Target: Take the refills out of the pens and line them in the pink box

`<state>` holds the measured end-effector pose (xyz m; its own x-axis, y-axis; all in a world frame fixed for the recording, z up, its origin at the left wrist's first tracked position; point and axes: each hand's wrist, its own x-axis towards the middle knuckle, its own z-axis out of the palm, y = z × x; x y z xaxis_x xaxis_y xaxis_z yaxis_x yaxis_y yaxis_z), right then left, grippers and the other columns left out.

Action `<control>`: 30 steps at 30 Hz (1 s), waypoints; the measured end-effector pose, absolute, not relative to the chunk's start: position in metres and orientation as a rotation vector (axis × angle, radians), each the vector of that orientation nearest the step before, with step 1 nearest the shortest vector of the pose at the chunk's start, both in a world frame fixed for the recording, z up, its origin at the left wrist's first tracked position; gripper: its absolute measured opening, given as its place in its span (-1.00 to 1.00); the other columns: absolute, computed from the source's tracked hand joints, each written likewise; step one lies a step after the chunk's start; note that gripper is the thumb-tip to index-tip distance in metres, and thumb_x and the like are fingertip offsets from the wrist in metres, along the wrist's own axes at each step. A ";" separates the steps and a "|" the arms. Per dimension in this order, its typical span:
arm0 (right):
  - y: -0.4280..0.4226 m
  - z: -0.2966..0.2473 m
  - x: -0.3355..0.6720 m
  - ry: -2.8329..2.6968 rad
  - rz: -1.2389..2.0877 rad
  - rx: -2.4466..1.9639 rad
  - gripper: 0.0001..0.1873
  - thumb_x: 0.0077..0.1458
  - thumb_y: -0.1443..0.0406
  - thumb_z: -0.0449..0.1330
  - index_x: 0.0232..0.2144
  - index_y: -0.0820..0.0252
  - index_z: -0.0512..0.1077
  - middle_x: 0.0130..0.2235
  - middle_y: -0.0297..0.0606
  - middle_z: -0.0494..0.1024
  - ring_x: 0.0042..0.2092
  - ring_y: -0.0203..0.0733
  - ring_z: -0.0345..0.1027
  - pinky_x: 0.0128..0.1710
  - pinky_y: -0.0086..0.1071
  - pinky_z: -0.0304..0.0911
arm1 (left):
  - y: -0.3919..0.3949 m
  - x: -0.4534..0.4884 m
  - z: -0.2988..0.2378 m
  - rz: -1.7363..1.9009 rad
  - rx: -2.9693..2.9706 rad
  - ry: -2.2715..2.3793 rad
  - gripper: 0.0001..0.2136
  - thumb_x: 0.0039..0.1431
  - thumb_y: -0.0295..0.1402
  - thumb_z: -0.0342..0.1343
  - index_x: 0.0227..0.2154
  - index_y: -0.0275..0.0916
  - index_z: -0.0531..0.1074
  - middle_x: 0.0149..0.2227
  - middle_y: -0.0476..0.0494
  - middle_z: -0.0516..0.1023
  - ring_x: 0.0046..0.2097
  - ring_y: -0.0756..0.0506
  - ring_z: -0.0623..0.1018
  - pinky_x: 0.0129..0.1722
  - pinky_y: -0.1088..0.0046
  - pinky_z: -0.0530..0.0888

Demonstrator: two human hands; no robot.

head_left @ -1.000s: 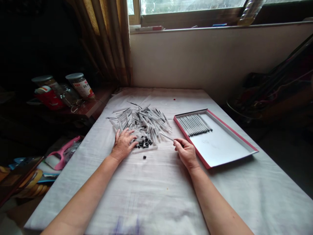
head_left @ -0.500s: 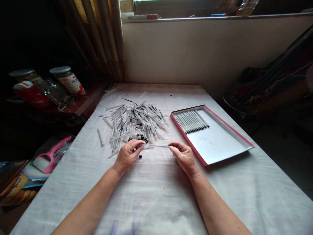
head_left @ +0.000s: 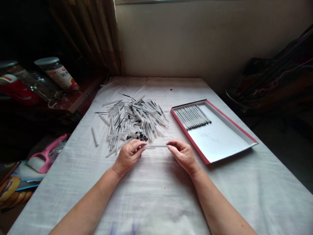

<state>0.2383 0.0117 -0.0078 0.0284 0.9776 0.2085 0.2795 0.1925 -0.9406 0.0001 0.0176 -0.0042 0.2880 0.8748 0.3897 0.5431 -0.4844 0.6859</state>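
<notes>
My left hand [head_left: 130, 154] and my right hand [head_left: 183, 154] each pinch one end of a slim, clear pen barrel [head_left: 157, 146], held level just above the cloth. The fingers hide both its ends, so I cannot tell what is inside them. Behind my left hand lies a loose heap of pen parts [head_left: 137, 120]: whitish barrels, dark thin refills and small black caps. To the right of my right hand sits a shallow box lid [head_left: 227, 143] with pink edges. Several pens [head_left: 193, 117] lie side by side in its far left part, black ends toward me.
A single barrel [head_left: 95, 136] lies left of the heap on the white tablecloth [head_left: 151, 195]. Past the table's left edge are jars [head_left: 58, 73], glasses [head_left: 56, 99] and a pink-handled item [head_left: 47, 156]. A wall [head_left: 166, 39] stands behind the table.
My hands have come slightly closer together along the pen barrel. A small black piece by my left hand is now mostly covered. The view has tipped downward.
</notes>
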 end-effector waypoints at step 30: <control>0.008 0.011 0.241 -1.738 0.656 -1.246 -0.82 0.11 0.25 0.19 -0.31 0.17 0.58 -0.33 -0.20 0.57 -0.34 -0.21 0.46 -0.33 -0.38 0.37 | 0.017 -0.002 -0.010 1.029 2.092 1.294 -0.71 0.16 -0.36 0.12 -0.04 -0.20 0.45 -0.26 -0.10 0.60 -0.38 -0.01 0.55 -0.31 0.47 0.53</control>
<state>0.2411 0.0080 0.0106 -0.1162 0.9309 0.3463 0.4696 0.3587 -0.8067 -0.0024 0.0170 -0.0104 0.2737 0.8958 0.3502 0.5427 -0.4444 0.7127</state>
